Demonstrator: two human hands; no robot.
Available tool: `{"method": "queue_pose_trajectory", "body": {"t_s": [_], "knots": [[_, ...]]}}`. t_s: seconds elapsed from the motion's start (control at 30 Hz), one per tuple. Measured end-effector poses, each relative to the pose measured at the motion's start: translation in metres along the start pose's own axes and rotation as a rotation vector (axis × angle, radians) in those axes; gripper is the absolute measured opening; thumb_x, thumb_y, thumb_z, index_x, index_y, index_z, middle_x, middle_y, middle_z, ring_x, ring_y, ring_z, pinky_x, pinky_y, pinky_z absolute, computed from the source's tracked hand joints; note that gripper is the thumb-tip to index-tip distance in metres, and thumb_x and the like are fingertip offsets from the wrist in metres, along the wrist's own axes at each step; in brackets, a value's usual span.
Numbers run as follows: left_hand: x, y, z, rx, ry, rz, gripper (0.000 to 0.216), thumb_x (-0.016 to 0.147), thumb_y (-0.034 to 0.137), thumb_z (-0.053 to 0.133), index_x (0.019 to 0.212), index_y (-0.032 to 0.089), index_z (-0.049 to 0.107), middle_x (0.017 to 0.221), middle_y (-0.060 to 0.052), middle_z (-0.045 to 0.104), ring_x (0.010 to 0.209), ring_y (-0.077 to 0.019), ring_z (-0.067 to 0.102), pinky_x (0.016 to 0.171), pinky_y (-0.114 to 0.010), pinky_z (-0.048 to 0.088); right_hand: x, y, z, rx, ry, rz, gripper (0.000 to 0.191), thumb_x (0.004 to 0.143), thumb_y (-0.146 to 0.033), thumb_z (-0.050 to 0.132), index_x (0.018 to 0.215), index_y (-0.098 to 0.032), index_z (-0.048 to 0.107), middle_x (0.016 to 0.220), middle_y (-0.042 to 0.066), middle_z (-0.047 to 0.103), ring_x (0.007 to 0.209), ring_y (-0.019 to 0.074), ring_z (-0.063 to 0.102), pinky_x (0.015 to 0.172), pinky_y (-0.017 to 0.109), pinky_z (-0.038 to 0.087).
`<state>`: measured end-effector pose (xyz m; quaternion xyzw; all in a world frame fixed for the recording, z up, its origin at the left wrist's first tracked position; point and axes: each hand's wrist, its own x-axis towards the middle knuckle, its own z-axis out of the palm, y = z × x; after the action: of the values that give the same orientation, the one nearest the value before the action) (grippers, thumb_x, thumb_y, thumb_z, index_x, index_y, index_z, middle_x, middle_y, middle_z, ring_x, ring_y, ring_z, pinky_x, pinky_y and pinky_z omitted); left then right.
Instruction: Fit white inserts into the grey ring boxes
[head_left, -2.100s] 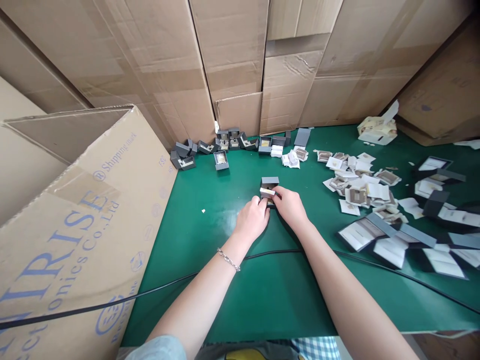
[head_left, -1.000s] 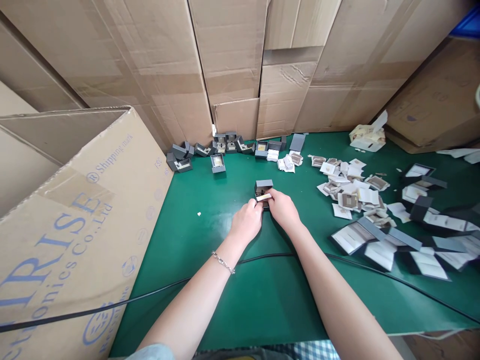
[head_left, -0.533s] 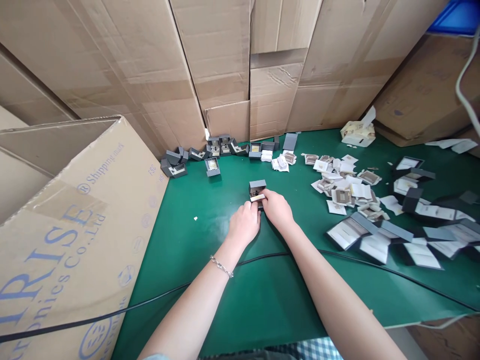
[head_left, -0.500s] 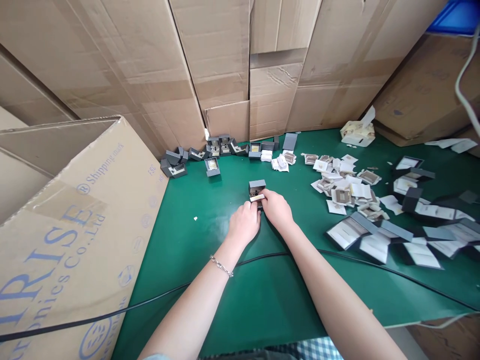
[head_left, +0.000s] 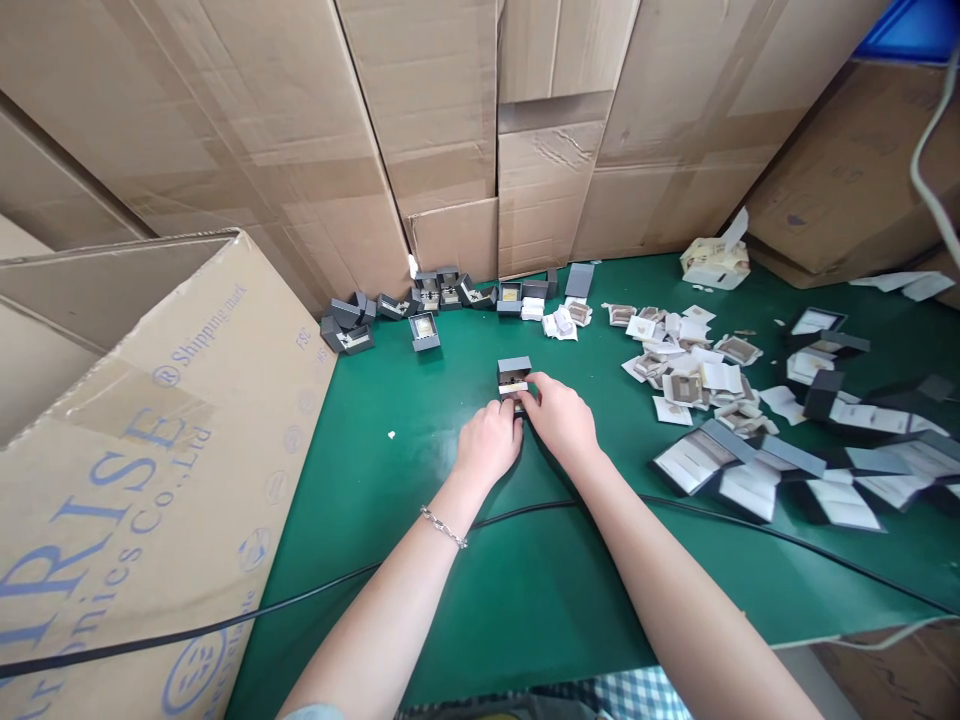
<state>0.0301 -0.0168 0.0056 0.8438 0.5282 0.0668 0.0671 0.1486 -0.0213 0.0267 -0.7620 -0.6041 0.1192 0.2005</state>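
Observation:
A small dark grey hinged jewellery box [head_left: 514,369] stands with its lid raised on the green table. My left hand [head_left: 489,441] is closed at the box's near left side, fingertips against its lower part. From the right, my right hand [head_left: 561,420] pinches at the box's front, its thumb and fingers over a pale insert [head_left: 514,388] inside. The fingers cover much of the box's base. Small dark details show inside the lid, too small to name. Left of and beyond the hands sits another open grey box [head_left: 424,332].
Several grey boxes [head_left: 448,288] line the back by the cardboard. White and brown inserts [head_left: 682,388] lie piled at right, with more open boxes [head_left: 694,458] nearer. A black cable [head_left: 525,509] crosses before the arms. A large carton [head_left: 187,450] stands left; a tissue pack [head_left: 715,263] is at back right.
My right hand has shifted slightly at the box's front, and the pale insert sits more level inside. The left hand has stayed almost still. The camera view has tilted slightly.

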Motion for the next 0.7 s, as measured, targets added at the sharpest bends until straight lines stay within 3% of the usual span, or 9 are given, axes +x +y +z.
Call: {"method": "queue_pose_trajectory", "body": {"t_s": [0.17,0.33,0.47,0.7], "knots": [[-0.0001,-0.0003,0.0002,0.002,0.002,-0.001,0.036,0.09,0.03,0.035,0.121,0.017,0.045,0.096,-0.008,0.059,0.086,-0.0217,0.06,0.065,-0.03,0.048,-0.0051,-0.0039,-0.0076,-0.002,0.037,0.032,0.024,0.088,-0.037,0.044,0.106,-0.024,0.051,0.089,0.003,0.064,0.074,0.0177,0.059,0.052,0.023,0.029],[-0.0006,-0.0004,-0.0014,-0.003,0.002,-0.004,0.034,0.091,0.032,0.031,0.117,0.018,0.049,0.093,-0.008,0.059,0.083,-0.0215,0.061,0.064,-0.03,0.048,-0.005,-0.0037,-0.0031,-0.076,-0.12,-0.064,0.026,0.09,-0.031,0.036,0.094,-0.024,0.061,0.086,0.003,0.066,0.076,0.018,0.06,0.059,0.024,0.036],[-0.0002,-0.0009,-0.0013,0.003,0.003,0.009,0.034,0.093,0.032,0.028,0.117,0.019,0.049,0.092,-0.007,0.059,0.083,-0.0211,0.06,0.064,-0.03,0.049,-0.0038,-0.0004,-0.002,-0.128,-0.166,-0.089,0.033,0.09,-0.03,0.032,0.092,-0.026,0.065,0.089,0.004,0.067,0.078,0.0204,0.061,0.061,0.025,0.039],[0.0,-0.0023,-0.001,0.071,-0.041,0.036,0.035,0.092,0.017,0.024,0.12,0.017,0.046,0.094,-0.008,0.057,0.083,-0.0194,0.059,0.064,-0.028,0.049,-0.0029,0.0036,-0.0037,-0.137,-0.216,-0.077,0.037,0.089,-0.032,0.03,0.103,-0.03,0.064,0.093,0.004,0.067,0.081,0.0216,0.061,0.064,0.027,0.042]]}}
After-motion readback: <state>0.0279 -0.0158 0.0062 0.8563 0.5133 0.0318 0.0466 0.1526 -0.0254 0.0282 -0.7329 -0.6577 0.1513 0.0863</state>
